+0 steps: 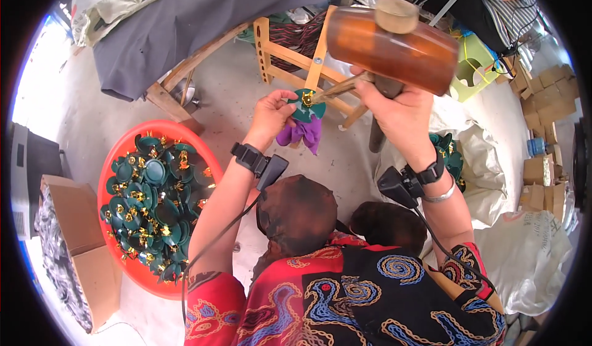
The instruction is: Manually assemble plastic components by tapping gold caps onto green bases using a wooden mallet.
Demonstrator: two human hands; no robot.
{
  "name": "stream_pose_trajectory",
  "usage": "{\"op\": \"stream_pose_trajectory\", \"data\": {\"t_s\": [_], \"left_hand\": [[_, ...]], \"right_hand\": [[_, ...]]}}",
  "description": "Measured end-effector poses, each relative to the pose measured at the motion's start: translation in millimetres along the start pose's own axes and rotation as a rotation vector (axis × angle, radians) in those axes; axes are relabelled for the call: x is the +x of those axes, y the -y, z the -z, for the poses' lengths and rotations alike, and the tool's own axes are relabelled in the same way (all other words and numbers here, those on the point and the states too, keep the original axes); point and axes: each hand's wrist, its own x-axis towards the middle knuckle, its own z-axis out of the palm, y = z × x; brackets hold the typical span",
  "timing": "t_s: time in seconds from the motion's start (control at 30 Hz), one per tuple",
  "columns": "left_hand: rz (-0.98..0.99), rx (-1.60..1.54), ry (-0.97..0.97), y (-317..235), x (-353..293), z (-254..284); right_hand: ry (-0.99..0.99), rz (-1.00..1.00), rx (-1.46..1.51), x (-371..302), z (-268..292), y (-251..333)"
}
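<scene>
Green disc (317,110) with a gold fitting (307,98) sits at upper centre of the frame, above purple cloth (302,134), its edge pinched by the left hand (271,117). The right hand (399,113) grips an amber-headed mallet (394,50) and a wooden stick (339,89) whose tip is at the fitting.

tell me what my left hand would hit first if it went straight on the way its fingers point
Probably the gold piece on the green disc your left hand holds, though this one view leaves depth unclear.
</scene>
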Motion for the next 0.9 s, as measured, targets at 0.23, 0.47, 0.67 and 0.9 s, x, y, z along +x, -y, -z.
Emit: {"op": "stream_pose_trajectory", "data": {"t_s": [0.23,0.47,0.67,0.9], "left_hand": [[-0.053,-0.012,0.027,6,0,4],[-0.216,0.171,-0.080,9,1,2],[-0.916,0.547,-0.220,-22,1,-27],[-0.747,0.614,-0.178,-7,-2,-26]], "right_hand": [[0.081,-0.034,-0.228,20,-18,-8],[0.141,0.027,-0.340,33,-27,-12],[0.178,0.024,-0.358,37,-31,-10],[0.201,0.040,-0.599,70,30,66]]}}
